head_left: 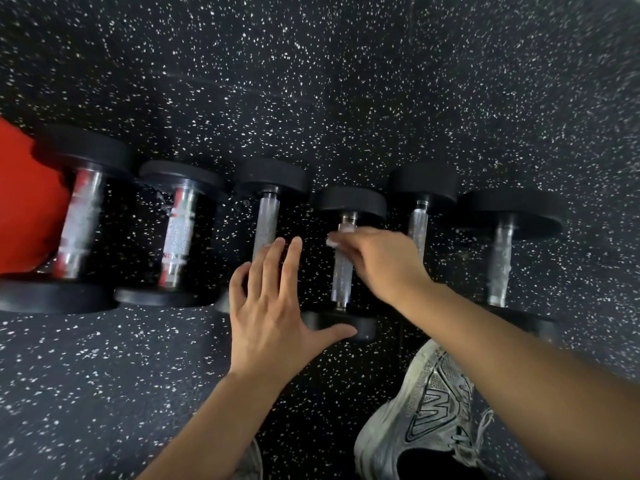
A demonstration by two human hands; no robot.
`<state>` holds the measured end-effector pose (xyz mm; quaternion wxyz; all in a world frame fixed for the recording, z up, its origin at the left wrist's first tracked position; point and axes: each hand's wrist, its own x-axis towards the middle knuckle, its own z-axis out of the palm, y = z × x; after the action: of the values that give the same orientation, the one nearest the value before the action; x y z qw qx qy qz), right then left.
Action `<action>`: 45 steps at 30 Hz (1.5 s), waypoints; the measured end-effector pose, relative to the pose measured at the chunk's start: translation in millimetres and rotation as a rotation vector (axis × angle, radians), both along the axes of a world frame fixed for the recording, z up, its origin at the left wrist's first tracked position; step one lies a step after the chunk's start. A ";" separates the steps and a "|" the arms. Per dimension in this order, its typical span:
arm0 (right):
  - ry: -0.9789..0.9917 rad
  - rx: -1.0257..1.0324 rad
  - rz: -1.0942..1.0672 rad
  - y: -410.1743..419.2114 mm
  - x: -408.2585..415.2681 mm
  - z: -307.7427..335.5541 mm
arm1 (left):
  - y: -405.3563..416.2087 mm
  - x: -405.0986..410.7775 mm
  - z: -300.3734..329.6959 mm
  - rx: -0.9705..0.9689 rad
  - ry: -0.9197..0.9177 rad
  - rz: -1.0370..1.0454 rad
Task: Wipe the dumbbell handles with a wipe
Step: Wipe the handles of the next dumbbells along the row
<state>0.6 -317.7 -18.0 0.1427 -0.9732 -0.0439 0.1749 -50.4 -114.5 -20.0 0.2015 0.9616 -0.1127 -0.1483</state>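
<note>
Several black dumbbells with knurled chrome handles lie in a row on the speckled rubber floor. My right hand (379,259) is closed around a small white wipe (337,237) and presses it on the upper part of the fourth dumbbell's handle (342,278). My left hand (268,306) is spread flat with fingers apart, over the lower end of the third dumbbell's handle (266,223), its thumb reaching toward the fourth dumbbell's near weight (341,323). The wipe is mostly hidden under my fingers.
Two larger dumbbells (81,223) (178,233) lie at the left, next to a red object (24,209). Two more dumbbells (417,230) (500,265) lie at the right. My grey sneaker (426,410) stands just below the row.
</note>
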 end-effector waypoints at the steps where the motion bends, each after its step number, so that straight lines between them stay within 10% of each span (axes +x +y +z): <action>1: 0.038 -0.040 0.060 3.5 -3.5 -0.9 | 0.0 0.0 0.1 0.001 0.005 0.002; 8: 0.346 -0.266 0.352 14.9 -17.3 3.0 | -0.9 0.9 0.6 -0.004 0.022 0.017; 15: -0.028 0.103 -0.081 -9.7 4.8 2.8 | -0.2 0.8 1.2 -0.018 0.021 0.013; 25: 0.321 0.077 0.411 -11.2 -13.7 9.5 | 0.8 1.4 1.0 -0.045 0.044 0.032; 30: -0.017 0.194 0.023 -21.1 5.9 1.1 | 7.7 2.8 -0.7 -0.070 0.042 0.026; 39: 0.294 0.184 0.374 -9.7 -24.6 3.2 | 9.7 3.6 -3.4 -0.073 0.052 0.021; 45: -0.059 0.211 -0.014 -18.2 2.4 0.3 | 10.1 3.4 -0.2 -0.058 0.044 0.008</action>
<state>3.0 -335.9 -17.7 0.2441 -0.9578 -0.0596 0.1397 -46.9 -104.4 -20.1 0.2325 0.9523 -0.1085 -0.1653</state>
